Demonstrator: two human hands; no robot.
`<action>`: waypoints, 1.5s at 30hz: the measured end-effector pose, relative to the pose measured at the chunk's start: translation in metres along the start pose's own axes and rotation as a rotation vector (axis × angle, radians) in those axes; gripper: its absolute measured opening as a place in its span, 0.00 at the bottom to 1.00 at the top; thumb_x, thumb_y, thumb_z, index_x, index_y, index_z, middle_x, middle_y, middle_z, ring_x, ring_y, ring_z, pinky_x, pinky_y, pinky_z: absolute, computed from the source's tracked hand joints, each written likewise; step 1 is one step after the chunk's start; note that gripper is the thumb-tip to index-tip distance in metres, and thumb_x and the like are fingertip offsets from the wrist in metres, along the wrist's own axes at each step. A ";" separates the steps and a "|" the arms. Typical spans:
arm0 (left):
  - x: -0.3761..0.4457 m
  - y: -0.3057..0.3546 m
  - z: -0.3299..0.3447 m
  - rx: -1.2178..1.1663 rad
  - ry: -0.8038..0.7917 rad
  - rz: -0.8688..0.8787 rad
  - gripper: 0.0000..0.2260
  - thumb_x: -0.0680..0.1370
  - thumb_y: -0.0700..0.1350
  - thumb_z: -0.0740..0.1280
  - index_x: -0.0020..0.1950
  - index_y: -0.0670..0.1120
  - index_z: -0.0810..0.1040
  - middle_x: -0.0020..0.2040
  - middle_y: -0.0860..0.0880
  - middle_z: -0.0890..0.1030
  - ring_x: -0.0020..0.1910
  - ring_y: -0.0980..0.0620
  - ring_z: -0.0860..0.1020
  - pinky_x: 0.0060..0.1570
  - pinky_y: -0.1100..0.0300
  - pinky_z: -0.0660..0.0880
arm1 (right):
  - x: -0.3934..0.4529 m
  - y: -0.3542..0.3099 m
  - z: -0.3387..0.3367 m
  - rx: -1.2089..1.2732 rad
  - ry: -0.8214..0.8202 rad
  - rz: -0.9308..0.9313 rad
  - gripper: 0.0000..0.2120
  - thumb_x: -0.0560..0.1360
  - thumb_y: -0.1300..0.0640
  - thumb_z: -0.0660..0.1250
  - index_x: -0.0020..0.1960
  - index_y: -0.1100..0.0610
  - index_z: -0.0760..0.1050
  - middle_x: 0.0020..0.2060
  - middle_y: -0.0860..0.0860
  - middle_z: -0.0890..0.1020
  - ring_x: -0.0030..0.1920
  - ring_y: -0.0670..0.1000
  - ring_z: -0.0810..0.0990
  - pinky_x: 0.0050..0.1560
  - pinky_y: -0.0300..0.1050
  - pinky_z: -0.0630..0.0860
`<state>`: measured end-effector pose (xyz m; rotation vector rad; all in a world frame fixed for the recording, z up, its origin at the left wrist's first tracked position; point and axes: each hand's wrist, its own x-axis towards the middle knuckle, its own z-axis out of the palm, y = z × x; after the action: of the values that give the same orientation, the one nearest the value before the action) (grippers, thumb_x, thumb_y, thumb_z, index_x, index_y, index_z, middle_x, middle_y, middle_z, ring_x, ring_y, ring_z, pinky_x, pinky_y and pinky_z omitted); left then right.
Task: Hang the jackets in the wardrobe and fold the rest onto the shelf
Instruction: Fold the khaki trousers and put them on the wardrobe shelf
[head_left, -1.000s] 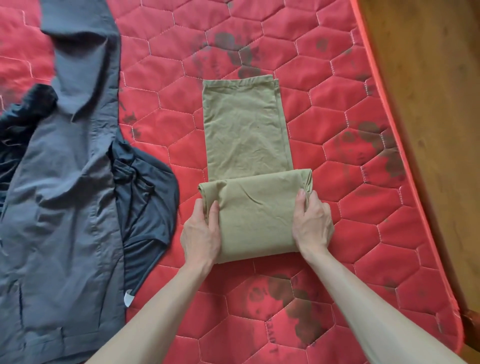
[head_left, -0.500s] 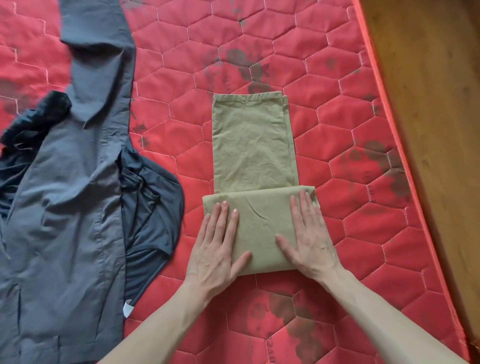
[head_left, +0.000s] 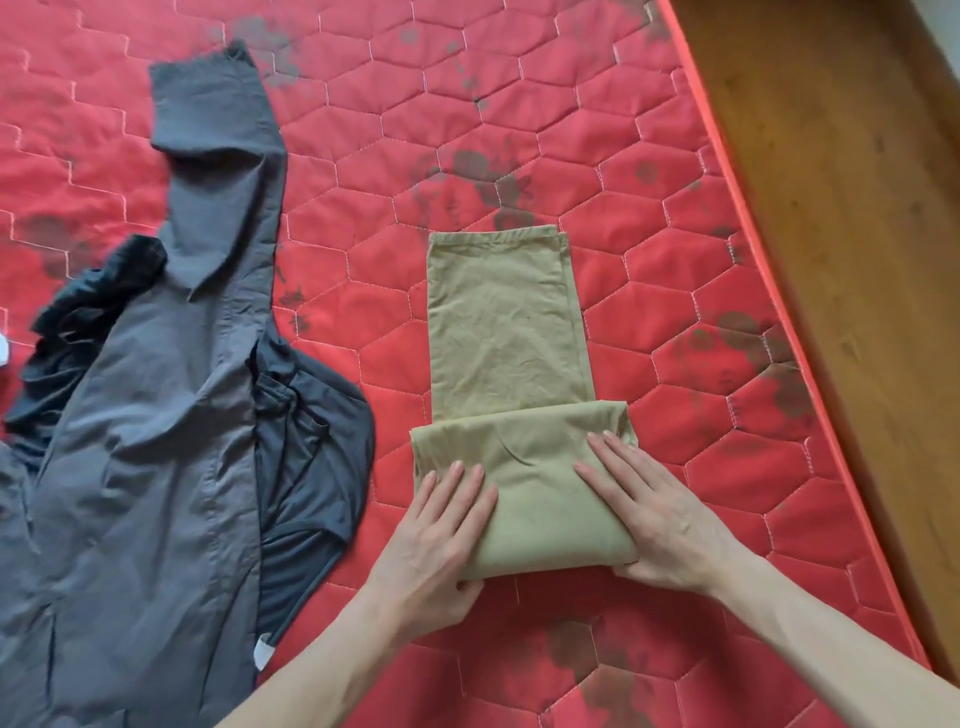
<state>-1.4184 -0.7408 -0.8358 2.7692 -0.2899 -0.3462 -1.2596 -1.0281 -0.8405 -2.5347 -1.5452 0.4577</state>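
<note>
Red quilted mattress fills the view. Grey jacket sprawls at 9 o'clock. Olive trousers lie centre, near end folded over. Left hand and right hand press flat there, fingers straight, gripping nothing.

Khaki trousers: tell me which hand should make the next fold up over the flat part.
Either, ideally both. The left hand and right hand lie flat on the khaki trousers, one at each side edge.
</note>
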 end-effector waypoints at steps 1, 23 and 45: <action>-0.002 -0.002 -0.005 -0.065 0.040 0.005 0.41 0.65 0.52 0.71 0.78 0.42 0.72 0.79 0.42 0.70 0.80 0.40 0.66 0.76 0.40 0.67 | 0.000 0.000 -0.003 -0.001 0.003 0.001 0.53 0.64 0.40 0.73 0.83 0.57 0.60 0.83 0.59 0.57 0.83 0.59 0.55 0.79 0.57 0.61; -0.015 0.021 -0.043 -1.226 0.584 -0.781 0.17 0.73 0.68 0.70 0.57 0.62 0.81 0.55 0.57 0.86 0.56 0.58 0.83 0.56 0.52 0.80 | -0.004 -0.054 -0.011 0.881 0.462 0.575 0.19 0.76 0.38 0.64 0.59 0.48 0.67 0.38 0.46 0.78 0.39 0.45 0.77 0.41 0.44 0.74; 0.045 -0.070 -0.039 -0.793 0.118 -0.605 0.14 0.82 0.57 0.61 0.68 0.65 0.70 0.56 0.62 0.84 0.59 0.53 0.82 0.61 0.45 0.78 | 0.093 -0.003 -0.010 0.709 0.490 0.773 0.27 0.81 0.37 0.62 0.69 0.56 0.68 0.48 0.61 0.84 0.52 0.68 0.81 0.52 0.61 0.75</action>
<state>-1.3539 -0.6754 -0.8335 2.0089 0.6041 -0.3378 -1.2197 -0.9441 -0.8476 -2.2845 -0.1394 0.3267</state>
